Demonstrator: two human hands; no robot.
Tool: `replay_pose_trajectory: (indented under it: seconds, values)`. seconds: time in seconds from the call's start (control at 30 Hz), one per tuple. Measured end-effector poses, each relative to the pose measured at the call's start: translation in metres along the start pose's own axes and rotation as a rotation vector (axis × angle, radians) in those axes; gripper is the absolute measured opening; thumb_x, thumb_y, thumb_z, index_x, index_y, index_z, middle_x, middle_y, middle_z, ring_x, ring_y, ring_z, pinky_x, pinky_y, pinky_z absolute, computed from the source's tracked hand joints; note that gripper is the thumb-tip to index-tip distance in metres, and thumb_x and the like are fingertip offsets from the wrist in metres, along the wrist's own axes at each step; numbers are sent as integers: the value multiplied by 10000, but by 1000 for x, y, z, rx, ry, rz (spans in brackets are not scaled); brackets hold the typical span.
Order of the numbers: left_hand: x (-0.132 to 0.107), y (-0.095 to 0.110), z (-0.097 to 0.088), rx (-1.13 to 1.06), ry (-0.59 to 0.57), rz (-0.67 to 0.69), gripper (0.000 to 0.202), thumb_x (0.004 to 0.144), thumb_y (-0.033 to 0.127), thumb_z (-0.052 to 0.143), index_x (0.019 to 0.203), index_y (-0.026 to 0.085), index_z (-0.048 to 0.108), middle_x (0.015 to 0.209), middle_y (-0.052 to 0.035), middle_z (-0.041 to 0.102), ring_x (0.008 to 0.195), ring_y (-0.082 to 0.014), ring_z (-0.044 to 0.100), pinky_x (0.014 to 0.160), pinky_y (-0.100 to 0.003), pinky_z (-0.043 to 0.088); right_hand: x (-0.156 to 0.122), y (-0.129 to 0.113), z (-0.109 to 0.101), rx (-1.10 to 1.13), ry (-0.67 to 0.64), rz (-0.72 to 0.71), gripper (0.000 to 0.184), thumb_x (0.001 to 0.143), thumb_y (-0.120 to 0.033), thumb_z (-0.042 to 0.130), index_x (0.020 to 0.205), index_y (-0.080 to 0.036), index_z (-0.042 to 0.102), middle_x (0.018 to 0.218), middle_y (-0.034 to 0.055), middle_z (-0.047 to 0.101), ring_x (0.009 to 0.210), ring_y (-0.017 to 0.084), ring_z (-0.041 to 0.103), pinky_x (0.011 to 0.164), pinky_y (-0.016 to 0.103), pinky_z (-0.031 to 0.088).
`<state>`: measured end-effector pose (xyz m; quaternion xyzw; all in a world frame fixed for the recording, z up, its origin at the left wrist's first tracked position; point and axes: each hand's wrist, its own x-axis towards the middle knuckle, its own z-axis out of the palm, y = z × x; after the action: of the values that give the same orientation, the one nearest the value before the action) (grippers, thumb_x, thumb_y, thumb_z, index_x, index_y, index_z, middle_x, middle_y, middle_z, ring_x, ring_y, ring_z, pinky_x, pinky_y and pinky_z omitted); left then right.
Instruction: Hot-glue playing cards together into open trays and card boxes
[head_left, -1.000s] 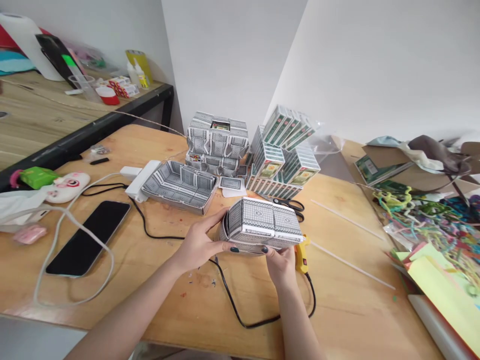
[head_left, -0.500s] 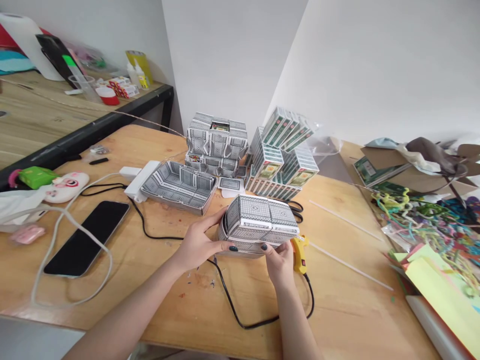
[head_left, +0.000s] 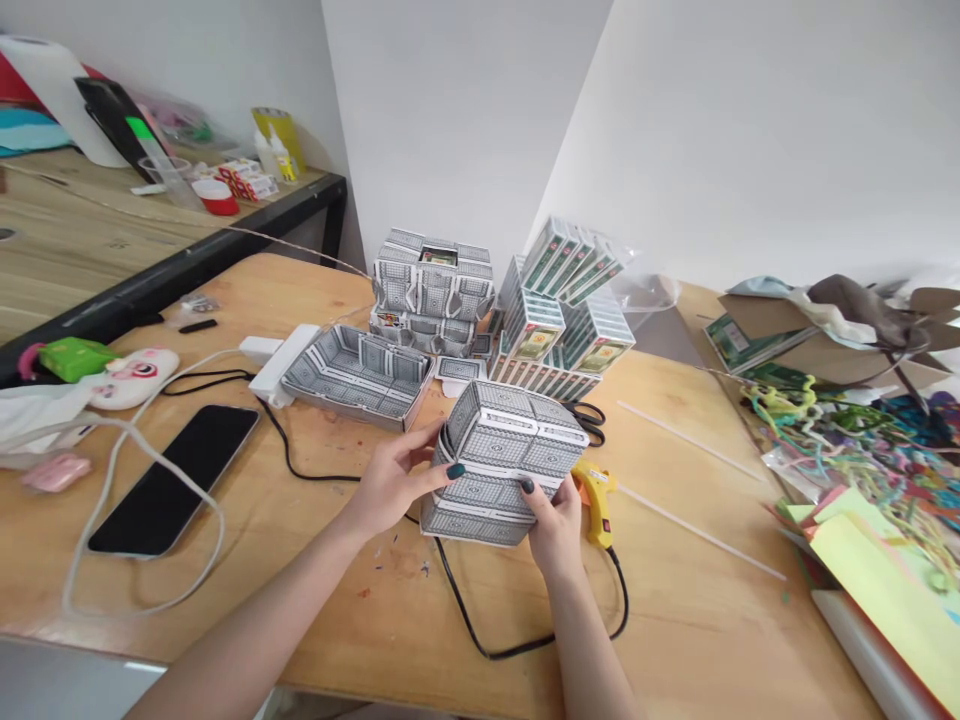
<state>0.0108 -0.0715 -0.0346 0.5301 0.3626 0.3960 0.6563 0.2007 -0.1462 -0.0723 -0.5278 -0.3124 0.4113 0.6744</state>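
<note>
A box made of grey-patterned playing cards (head_left: 506,465) is held tilted above the wooden table, its lower front face turned toward me. My left hand (head_left: 394,480) grips its left end, thumb on the front and fingers behind. My right hand (head_left: 555,520) holds the lower right corner, with the thumb on the front face. Behind it sit an open card tray (head_left: 360,375) and a finished-looking card chest (head_left: 433,275) with a slot in its top. A yellow glue gun (head_left: 598,500) lies just right of my right hand.
Card packs (head_left: 536,325) are stacked at the back. Black scissors (head_left: 590,422) and white glue sticks (head_left: 697,530) lie to the right, near colourful pipe cleaners (head_left: 877,450). A phone (head_left: 176,480), white cable (head_left: 217,530) and power strip (head_left: 283,365) occupy the left. A black cord (head_left: 480,640) loops in front.
The card box has tipped back in my hands, so more of its front face shows. Both hands keep their hold, and the other things stay put.
</note>
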Motion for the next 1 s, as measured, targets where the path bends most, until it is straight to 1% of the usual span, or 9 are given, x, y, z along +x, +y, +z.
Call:
replay_pose_trajectory:
  seconds: [0.27, 0.37, 0.47, 0.53, 0.6, 0.7, 0.77, 0.83, 1.0]
  values:
    - [5, -8, 2, -79, -125, -11, 579, 703, 247, 709, 1251, 200, 528, 1252, -81, 580, 1119, -263, 545, 905, -346, 462, 0, -3, 3, -77, 44, -12, 428, 685, -369, 713, 1060, -201, 592, 1012, 65, 672, 947, 230, 603, 813, 353, 474]
    - [6, -5, 1, -98, -107, -31, 638, 645, 233, 751, 1236, 203, 512, 1246, -80, 580, 1130, -264, 535, 922, -343, 447, 1, -8, 6, -162, -3, -58, 415, 715, -425, 675, 1055, -194, 614, 1026, 69, 673, 961, 230, 600, 823, 342, 472]
    - [6, 1, -4, -133, -28, -69, 597, 615, 256, 765, 1167, 195, 544, 1169, -70, 624, 1106, -273, 550, 901, -335, 450, 4, -13, 6, -199, 9, -99, 419, 807, -522, 518, 982, -170, 663, 967, 85, 694, 893, 232, 628, 800, 361, 483]
    - [7, 5, -8, -149, 38, -72, 577, 599, 272, 768, 1132, 194, 562, 1121, -62, 646, 1089, -281, 560, 876, -330, 456, 5, -15, 1, -231, 150, -125, 495, 863, -542, 385, 857, -155, 695, 854, 92, 710, 804, 231, 652, 762, 375, 492]
    - [8, 6, -11, -154, 100, -68, 555, 601, 295, 759, 1111, 191, 566, 1096, -60, 654, 1057, -283, 576, 834, -326, 468, 6, -19, -7, -314, 406, -201, 557, 892, -516, 308, 688, -159, 683, 691, 84, 695, 702, 224, 658, 721, 372, 495]
    - [10, 5, -13, -146, 151, -62, 528, 612, 326, 743, 1084, 176, 560, 1067, -71, 660, 1003, -278, 598, 775, -320, 478, 10, -28, -25, -445, 796, -348, 534, 886, -481, 330, 541, -185, 610, 524, 50, 621, 586, 210, 633, 682, 355, 494]
    - [11, 4, -13, -133, 147, -63, 516, 614, 336, 742, 1067, 172, 557, 1039, -70, 664, 980, -271, 604, 755, -312, 477, 14, -36, -41, -517, 926, -341, 500, 863, -496, 372, 539, -190, 599, 512, 45, 607, 555, 204, 618, 651, 338, 495]
    - [12, 3, -14, -116, 141, -62, 492, 626, 350, 736, 1050, 178, 556, 1012, -62, 667, 964, -260, 607, 740, -299, 473, 20, -44, -61, -608, 900, -241, 459, 817, -531, 451, 569, -182, 617, 514, 40, 605, 518, 186, 592, 603, 311, 486]
    - [13, 3, -15, -81, 180, -63, 446, 652, 384, 721, 1014, 180, 557, 1011, -64, 661, 972, -258, 603, 730, -286, 467, 32, -53, -102, -950, 456, 217, 574, 712, -701, 465, 478, -190, 578, 420, 44, 553, 426, 181, 534, 460, 290, 410]
